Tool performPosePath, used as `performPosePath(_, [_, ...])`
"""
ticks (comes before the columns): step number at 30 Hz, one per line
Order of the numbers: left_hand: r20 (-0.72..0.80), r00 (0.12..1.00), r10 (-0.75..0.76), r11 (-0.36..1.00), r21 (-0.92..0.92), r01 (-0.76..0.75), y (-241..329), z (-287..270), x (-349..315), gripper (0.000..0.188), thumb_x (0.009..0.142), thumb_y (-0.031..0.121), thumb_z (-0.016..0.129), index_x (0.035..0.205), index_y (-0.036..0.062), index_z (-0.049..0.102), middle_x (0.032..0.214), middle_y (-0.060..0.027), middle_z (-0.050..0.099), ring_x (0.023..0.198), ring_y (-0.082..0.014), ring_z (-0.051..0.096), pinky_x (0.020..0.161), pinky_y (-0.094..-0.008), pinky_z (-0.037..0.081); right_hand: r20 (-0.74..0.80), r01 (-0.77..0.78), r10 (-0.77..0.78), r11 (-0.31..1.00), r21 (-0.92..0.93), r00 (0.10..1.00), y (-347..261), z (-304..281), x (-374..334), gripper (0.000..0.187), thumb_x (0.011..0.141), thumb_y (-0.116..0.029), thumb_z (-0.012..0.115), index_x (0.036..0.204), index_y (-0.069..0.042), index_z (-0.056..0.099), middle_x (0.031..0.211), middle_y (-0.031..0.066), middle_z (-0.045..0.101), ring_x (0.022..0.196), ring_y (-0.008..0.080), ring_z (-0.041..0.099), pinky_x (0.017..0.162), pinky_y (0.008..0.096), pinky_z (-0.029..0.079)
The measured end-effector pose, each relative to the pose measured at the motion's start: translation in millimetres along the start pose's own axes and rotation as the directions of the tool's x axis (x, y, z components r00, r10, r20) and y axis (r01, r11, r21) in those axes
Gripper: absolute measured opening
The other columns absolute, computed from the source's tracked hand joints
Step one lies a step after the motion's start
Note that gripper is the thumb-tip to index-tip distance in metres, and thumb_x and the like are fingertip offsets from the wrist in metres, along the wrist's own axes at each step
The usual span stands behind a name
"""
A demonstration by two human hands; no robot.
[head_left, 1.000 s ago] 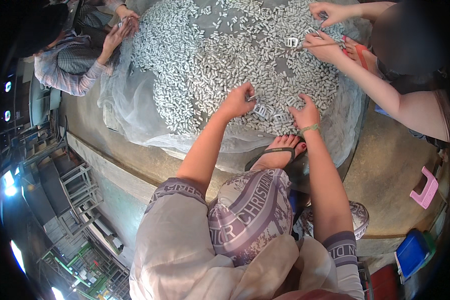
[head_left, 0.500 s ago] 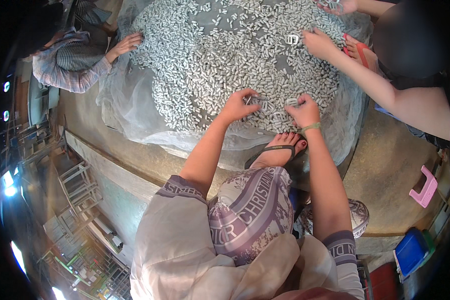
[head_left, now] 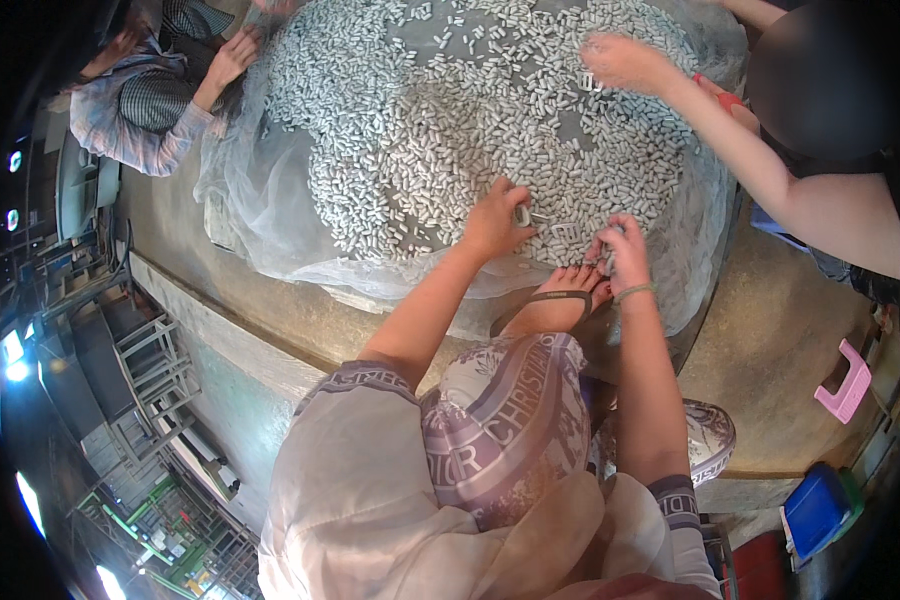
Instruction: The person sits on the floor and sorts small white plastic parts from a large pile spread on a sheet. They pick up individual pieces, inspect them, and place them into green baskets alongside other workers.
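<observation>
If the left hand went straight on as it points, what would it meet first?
The left hand would probably meet small pale-grey cylindrical pieces ahead; its height above them is unclear.

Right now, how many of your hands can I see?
2: left hand at the grey pieces, holding a metal piece; right hand near the sandalled foot. Some fingertips are hidden.

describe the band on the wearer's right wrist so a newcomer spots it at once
Find the big pile of small grey pieces, then the wearer's right hand at its near edge. Around that wrist is the band, thin and greenish, whereas the wrist of the left hand is bare.
</observation>
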State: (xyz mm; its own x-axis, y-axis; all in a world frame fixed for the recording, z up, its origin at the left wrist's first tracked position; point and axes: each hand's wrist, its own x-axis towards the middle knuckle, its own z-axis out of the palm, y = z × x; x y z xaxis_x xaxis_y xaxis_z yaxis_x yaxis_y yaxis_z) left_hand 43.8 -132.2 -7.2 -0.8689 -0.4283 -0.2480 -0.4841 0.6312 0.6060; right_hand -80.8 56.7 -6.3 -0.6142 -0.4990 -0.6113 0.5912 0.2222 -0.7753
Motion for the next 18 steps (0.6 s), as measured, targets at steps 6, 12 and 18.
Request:
performPosePath(6, [-0.049,0.999,-0.008,0.985,-0.174,-0.001,-1.3,2.5,-0.2,0.036,0.064,0.018,0.073,0.094,0.0108,0.055,0.086,-0.0113,0.056,0.082,-0.0319,0.058,0.071,-0.0393,0.047,0.188,0.246,-0.223,0.267,-0.932,0.956,5.7,33.8,-9.4,0.045,0.075,-0.021,0.065,0.116,-0.024,0.048,0.086,0.0148,0.058,0.081,0.0353,0.060,0.068,0.0420,0.049])
performPosePath(12, [-0.089,0.996,0.017,0.999,-0.046,-0.022,2.1,10.4,0.8,0.027,0.069,0.015,0.070,0.090,0.0082,0.055,0.083,-0.0100,0.059,0.078,-0.0276,0.059,0.068,-0.0361,0.047,0.225,0.261,-0.269,0.104,-0.960,0.936,-3.7,34.9,-16.9,0.026,0.075,-0.021,0.065,0.095,-0.014,0.052,0.091,0.0112,0.053,0.086,0.0320,0.056,0.067,0.0427,0.048])
performPosePath(18, [0.047,0.985,-0.163,0.525,-0.841,0.127,-26.2,16.7,13.0,0.020,0.071,0.004,0.066,0.080,0.0107,0.051,0.078,-0.0025,0.059,0.072,-0.0131,0.056,0.062,-0.0256,0.044,-0.043,0.222,-0.290,0.813,-0.538,0.956,9.1,13.1,8.1,0.021,0.071,-0.010,0.060,0.090,-0.008,0.050,0.081,0.0104,0.056,0.074,0.0272,0.059,0.057,0.0374,0.046])
